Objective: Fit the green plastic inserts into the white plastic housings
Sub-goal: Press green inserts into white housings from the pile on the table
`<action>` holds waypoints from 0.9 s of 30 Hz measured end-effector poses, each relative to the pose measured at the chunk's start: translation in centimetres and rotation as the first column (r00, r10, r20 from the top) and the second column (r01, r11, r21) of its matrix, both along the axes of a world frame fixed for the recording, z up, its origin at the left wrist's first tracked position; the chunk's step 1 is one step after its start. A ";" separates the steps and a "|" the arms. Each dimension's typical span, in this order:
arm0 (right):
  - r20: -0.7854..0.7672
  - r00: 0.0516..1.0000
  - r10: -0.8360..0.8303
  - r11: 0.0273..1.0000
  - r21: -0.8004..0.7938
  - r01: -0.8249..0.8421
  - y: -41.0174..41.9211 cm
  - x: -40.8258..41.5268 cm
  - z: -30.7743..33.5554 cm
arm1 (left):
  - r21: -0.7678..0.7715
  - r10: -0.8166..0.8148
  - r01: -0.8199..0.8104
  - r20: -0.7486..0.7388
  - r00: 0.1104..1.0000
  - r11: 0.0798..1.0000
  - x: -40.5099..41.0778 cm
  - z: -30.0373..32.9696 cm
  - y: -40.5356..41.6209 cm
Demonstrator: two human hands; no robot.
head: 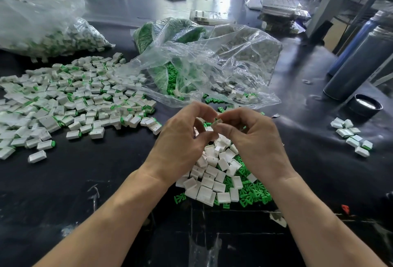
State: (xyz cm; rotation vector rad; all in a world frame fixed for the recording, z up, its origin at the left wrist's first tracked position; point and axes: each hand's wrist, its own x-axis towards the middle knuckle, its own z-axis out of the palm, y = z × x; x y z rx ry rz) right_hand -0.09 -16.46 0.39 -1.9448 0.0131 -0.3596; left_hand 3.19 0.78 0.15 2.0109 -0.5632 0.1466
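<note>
A: What sits between the fingertips?

B: One white housing [217, 122], small and boxy, held above the near pile. The right hand [253, 139] pinches it between thumb and forefinger, the other fingers curled loosely under. The left hand [182, 139] meets it from the other side, fingers bent in a pinch at the housing's edge. Whether a green insert is between those fingers I cannot tell; they hide it.

A: And how do the arms lie?

B: Both forearms are bare and come up from the bottom edge, angled inward so the hands meet in the middle, backs of the hands toward the camera, wrists raised off the table [95, 181].

A: What is below them?

B: A heap of loose white housings [209, 178] mixed with loose green inserts [251, 194], lying on the black table just under and behind the wrists.

A: Further out?

B: To the left, a wide spread of assembled pieces [80, 100], white with green showing at one end. Behind the hands, an opened clear bag [212, 64] spilling green inserts and a few housings. At far left, a fuller bag [42, 32] of white-and-green pieces. On the right, a small cluster of white pieces [352, 137] well apart from the rest, a black round lid [365, 105] beyond it, and dark cylindrical bottles [361, 64] leaning near the table's edge.
</note>
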 end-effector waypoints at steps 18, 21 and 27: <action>-0.290 0.914 -0.285 0.848 -0.521 0.099 -2.6 0.6 0.1 | -0.200 0.062 -0.081 -0.103 0.993 0.976 0.1 0.4 0.0; -0.270 0.913 -0.305 0.804 -0.586 0.095 -2.2 0.8 0.0 | -0.246 0.039 -0.076 -0.154 0.987 0.966 0.1 0.7 -0.1; -0.300 0.894 -0.332 0.790 -0.606 0.090 -2.4 1.3 -0.1 | -0.334 -0.038 -0.033 -0.205 0.978 0.942 0.0 0.6 0.0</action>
